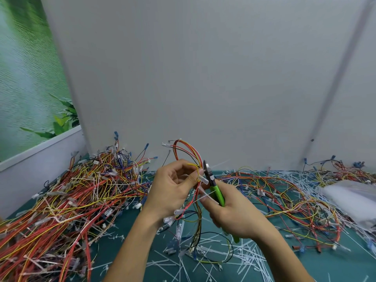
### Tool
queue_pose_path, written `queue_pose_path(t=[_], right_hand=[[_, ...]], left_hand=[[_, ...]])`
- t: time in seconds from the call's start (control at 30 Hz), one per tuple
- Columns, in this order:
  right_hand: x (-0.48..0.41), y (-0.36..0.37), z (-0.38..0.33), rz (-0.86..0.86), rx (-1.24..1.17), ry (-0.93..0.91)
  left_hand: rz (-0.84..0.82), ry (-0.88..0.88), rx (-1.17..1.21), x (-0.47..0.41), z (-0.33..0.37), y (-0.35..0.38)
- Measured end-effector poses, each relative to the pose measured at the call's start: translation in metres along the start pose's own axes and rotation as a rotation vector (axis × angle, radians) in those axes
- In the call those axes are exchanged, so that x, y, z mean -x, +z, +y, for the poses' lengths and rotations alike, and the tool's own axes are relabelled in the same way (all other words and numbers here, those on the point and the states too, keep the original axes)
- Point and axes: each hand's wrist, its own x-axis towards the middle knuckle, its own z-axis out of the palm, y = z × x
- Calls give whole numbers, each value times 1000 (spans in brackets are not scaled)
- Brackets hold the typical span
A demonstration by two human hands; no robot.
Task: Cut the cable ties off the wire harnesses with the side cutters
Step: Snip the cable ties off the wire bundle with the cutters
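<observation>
Surface [335, 269]: teal, littered with cut ties [240, 257].
Left hand [173, 188]: fingers pinch wire harness [187, 153].
Right hand [230, 212]: fingers grip side cutters [213, 184].
Handling: likely light, floppy; hold beside cable tie [205, 195].

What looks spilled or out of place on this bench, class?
Cut cable ties lie strewn criss-cross over the green mat below the hands, uncollected. The side cutters in the right hand and the harness in the left hand look normal.

Green-handled side cutters [213, 182] point upward just beside a looped red-and-yellow wire harness [189, 148].
</observation>
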Motion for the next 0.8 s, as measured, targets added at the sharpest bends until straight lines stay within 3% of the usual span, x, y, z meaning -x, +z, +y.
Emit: queue_pose_path(t=[0.13,0.4,0.6,0.8], right_hand=[[1,-1,0,-69,-54,39],[0,-1,-1,-16,2,22],[4,-4,-1,-121,-80,70],[1,-1,0,-39,-18,40]], left_hand=[[-30,-6,-32,0,0,-2],[-38,12,-35,-1,1,-3],[-26,8,-134,-2,-5,-4],[-23,13,-109,-2,-5,-4]])
